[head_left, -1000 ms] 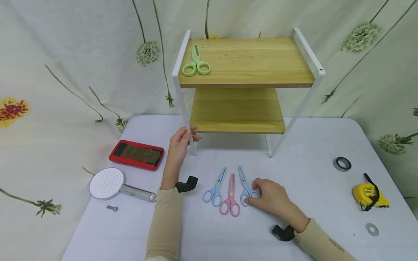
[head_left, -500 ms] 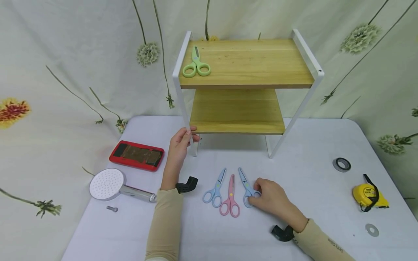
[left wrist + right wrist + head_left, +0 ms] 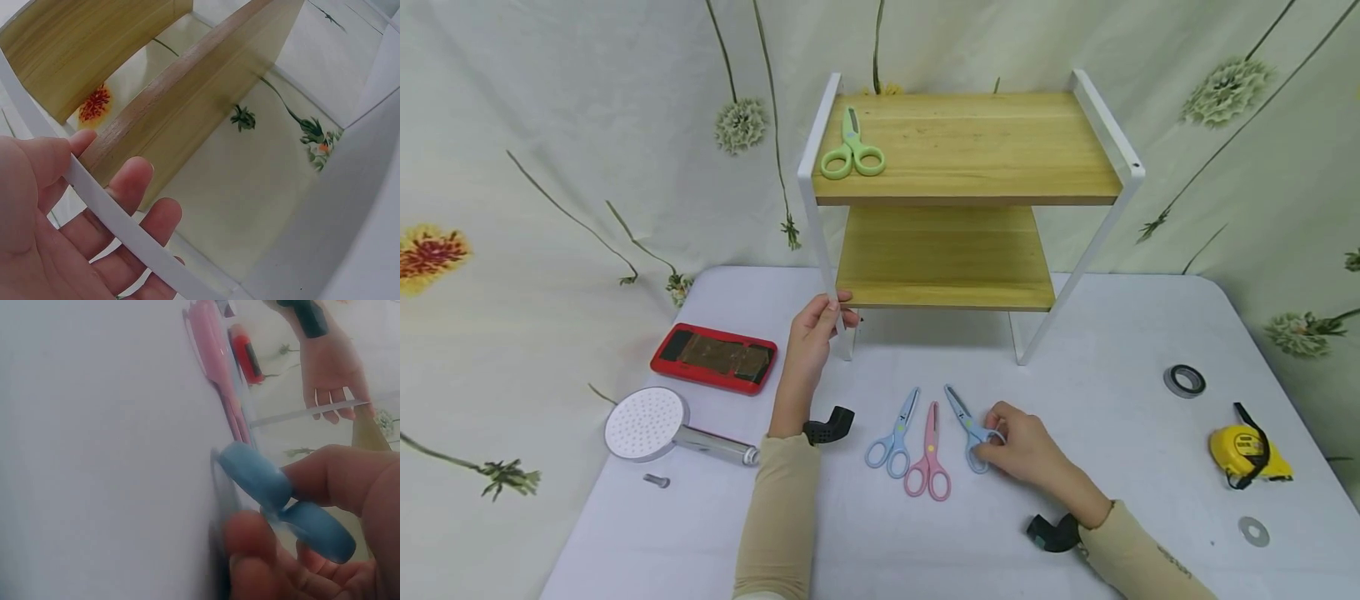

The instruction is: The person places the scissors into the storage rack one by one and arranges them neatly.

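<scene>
My left hand (image 3: 807,337) grips the white left upright (image 3: 106,209) of a two-tier wooden shelf (image 3: 977,150), fingers around the metal bar. On the table in front, my right hand (image 3: 1028,448) pinches the handle of a pair of light blue scissors (image 3: 967,422), blades pointing away. In the right wrist view, its blue handle loops (image 3: 259,475) are tipped, one higher than the other, between thumb and fingers. Pink scissors (image 3: 932,450) lie just left of them, then another pair of blue scissors (image 3: 897,433). Green scissors (image 3: 852,150) rest on the top shelf's left end.
At the left lie a red-cased item (image 3: 715,358), a shower head (image 3: 647,423) and a small bolt (image 3: 657,481). On the right are a roll of black tape (image 3: 1185,381), a yellow tape measure (image 3: 1240,450) and a grey washer (image 3: 1253,531). A floral cloth hangs behind.
The held blue scissors have shifted a little to the right at the handle end, turned slightly and tipped up. The left hand keeps its place on the shelf's upright.
</scene>
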Motion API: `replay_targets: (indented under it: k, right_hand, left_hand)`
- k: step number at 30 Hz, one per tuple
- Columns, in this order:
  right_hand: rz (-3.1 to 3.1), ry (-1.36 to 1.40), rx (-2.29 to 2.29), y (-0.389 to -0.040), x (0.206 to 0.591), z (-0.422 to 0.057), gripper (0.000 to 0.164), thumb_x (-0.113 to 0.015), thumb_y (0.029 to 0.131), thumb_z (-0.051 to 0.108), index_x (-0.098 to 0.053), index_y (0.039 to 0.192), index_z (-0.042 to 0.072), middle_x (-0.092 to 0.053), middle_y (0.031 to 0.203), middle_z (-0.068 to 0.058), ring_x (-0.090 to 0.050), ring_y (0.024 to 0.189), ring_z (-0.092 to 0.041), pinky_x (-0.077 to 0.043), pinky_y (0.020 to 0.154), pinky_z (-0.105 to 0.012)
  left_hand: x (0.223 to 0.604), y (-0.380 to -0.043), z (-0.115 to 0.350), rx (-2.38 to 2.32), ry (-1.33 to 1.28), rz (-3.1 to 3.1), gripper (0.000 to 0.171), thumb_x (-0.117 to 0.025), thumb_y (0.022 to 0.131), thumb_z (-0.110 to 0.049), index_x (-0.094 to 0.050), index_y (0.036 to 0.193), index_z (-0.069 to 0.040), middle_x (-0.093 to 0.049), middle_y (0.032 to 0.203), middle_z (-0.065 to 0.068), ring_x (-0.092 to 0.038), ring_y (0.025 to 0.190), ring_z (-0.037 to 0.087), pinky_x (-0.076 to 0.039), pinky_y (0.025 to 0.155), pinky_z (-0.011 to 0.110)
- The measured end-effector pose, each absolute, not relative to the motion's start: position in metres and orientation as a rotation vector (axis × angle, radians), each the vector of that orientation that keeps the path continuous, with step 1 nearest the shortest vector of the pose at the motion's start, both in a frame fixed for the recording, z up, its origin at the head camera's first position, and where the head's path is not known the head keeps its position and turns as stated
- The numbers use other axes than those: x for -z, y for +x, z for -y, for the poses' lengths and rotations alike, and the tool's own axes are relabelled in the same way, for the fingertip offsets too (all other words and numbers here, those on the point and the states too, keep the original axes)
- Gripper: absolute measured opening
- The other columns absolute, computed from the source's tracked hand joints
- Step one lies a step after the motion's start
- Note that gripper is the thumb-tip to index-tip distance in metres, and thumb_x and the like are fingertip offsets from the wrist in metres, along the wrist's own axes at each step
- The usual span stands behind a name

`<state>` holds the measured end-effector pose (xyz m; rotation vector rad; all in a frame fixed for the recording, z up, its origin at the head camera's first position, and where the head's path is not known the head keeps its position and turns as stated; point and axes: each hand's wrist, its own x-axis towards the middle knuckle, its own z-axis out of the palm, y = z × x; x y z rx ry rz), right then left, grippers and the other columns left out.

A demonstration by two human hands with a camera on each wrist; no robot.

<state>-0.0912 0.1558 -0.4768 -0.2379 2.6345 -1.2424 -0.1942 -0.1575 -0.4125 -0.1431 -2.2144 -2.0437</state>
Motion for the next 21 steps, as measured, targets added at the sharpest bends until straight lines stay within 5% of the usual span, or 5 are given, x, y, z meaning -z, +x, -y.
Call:
replay_targets:
  k: [12, 21]
  right_hand:
    - [-2.425, -0.163, 1.443, -0.0930, 0.4795, -0.1569, 0.028, -0.072, 0.079, 0.002, -0.052, 0.100, 0.004, -0.051, 0.064, 0.003, -0.059, 0.046, -0.008, -0.050, 0.045, -0.025]
    - [-2.227, -0.369, 1.531, -0.0985, 0.4831, -0.1632, 0.037, -0.068, 0.088, -0.001, -0.057, 0.122, -0.005, -0.054, 0.066, -0.001, -0.063, 0.049, -0.008, -0.054, 0.049, -0.026]
  left_hand:
    - [0.4133, -0.1958, 0.1573, 2.053, -0.127, 2.218, 0.032, -0.043, 0.110, -0.021, -0.062, 0.123, 0.001, -0.070, 0.081, -0.016, -0.066, 0.095, 0.018, -0.038, 0.088, 0.035]
    - [0.4124, -0.1946, 0.1580, 2.051, -0.135, 2.214, 0.032, -0.043, 0.110, -0.021, -0.062, 0.123, 0.001, -0.070, 0.081, -0.017, -0.066, 0.093, 0.013, -0.039, 0.088, 0.034]
